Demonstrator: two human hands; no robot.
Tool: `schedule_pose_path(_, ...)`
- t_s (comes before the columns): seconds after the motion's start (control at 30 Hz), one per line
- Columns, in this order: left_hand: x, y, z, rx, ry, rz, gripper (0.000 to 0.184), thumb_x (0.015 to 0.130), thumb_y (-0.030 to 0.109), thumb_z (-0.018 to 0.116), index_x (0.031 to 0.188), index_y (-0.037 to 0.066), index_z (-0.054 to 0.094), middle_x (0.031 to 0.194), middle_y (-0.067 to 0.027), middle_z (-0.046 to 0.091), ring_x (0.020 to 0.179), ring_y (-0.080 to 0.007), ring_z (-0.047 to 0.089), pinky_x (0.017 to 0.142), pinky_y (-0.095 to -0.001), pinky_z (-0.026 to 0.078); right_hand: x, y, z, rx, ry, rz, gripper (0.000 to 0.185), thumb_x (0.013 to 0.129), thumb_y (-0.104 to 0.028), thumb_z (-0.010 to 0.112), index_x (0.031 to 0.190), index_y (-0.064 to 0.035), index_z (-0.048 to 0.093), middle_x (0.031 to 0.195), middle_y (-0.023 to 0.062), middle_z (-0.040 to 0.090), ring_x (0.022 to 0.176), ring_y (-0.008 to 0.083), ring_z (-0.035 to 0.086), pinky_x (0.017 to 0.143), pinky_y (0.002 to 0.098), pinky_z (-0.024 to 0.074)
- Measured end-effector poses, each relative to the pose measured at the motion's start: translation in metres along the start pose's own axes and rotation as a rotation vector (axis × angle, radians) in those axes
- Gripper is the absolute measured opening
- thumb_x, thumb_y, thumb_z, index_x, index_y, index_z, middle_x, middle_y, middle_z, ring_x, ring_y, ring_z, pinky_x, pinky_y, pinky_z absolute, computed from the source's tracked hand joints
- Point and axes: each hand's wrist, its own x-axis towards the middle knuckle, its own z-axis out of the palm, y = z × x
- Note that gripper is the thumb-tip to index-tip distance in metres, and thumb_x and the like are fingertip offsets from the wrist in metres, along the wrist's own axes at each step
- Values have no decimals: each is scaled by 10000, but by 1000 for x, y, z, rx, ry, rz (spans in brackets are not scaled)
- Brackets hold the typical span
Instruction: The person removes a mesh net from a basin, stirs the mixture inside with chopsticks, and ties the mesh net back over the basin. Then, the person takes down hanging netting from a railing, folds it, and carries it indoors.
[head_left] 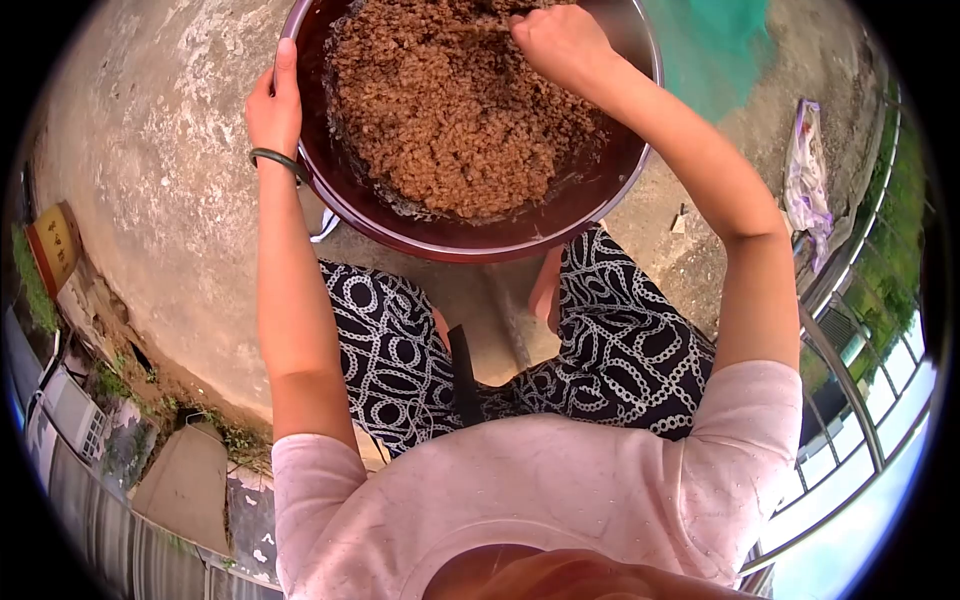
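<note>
A large dark red basin with a shiny rim stands in front of my knees, cut off by the top of the view. Inside it lies a heap of brown, moist, grainy mash, with some stuck to the basin's inner wall. My left hand, with a dark bracelet at the wrist, grips the basin's left rim, thumb up along the edge. Over the far right part of the mash, my right hand is closed in a fist. Whatever it holds, if anything, is hidden by the fingers.
Worn concrete ground surrounds the basin. Green sheeting lies beyond it on the right. A crumpled white and purple bag rests near a metal railing. My patterned trousers are close to the basin's near side.
</note>
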Motion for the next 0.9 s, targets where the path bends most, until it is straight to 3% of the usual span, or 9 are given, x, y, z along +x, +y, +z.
schedule_pose_path(0.2,-1,-1,-1,15,-38,-15,885,809,760,475,1024,-79,654,865,-171,648,866,-256,590,831,-346,444,-28,-17,8,172,-230,-300,86,798,-90,572,810,-74,655,829,108,672,823,287,670,723,393,548)
schedule_pose_path(0.23,-1,1,-3,23,-26,-1,879,811,756,477,1017,-80,654,861,-170,647,866,-253,590,828,-345,443,-41,-19,9,187,-118,-335,115,791,-91,566,758,-34,661,731,125,657,733,305,672,674,397,550)
schedule_pose_path(0.4,-6,2,-4,12,1,-19,873,811,746,493,1027,-86,650,873,-166,643,854,-239,578,836,-340,442,-92,-19,-11,244,-318,-322,87,740,-83,590,741,-33,662,702,134,651,714,301,671,654,390,543)
schedule_pose_path(0.5,-3,-1,-3,-13,10,-15,875,810,746,494,1040,-84,649,892,-173,648,863,-241,581,841,-340,442,-113,-16,-26,144,-233,-230,86,732,-73,594,729,-45,675,717,128,659,711,291,671,632,377,538)
schedule_pose_path(0.6,-1,-4,-6,10,-23,-54,884,809,751,487,1052,-83,649,913,-185,656,885,-255,593,847,-344,442,-106,6,-79,-80,-423,-45,114,757,-72,610,841,-75,686,810,93,689,764,264,689,669,363,547)
schedule_pose_path(0.7,3,-6,-6,23,-54,-36,895,812,757,473,1065,-83,649,938,-203,660,909,-282,603,860,-356,441,-90,19,-72,-109,-200,59,119,743,-70,626,848,-85,682,806,65,693,750,234,694,646,332,547)
schedule_pose_path(0.77,5,-4,-4,42,-26,-18,895,813,756,471,1072,-82,649,940,-208,660,910,-281,602,862,-355,440,-61,30,-41,-116,-78,-60,69,737,-82,589,743,-60,653,691,118,645,664,272,664,595,371,530)
schedule_pose_path(0.83,1,-2,-5,67,-14,-16,894,815,757,467,1093,-74,646,950,-214,662,917,-277,600,869,-350,438,-35,26,10,-179,-173,-18,105,760,-93,630,855,-83,674,819,70,694,773,239,696,655,334,555)
schedule_pose_path(0.9,1,-2,-4,13,-40,-12,889,815,757,466,1074,-73,651,923,-206,661,896,-269,598,852,-348,441,-49,14,25,-63,-198,-97,117,764,-104,627,867,-84,677,812,77,690,782,247,691,678,350,557)
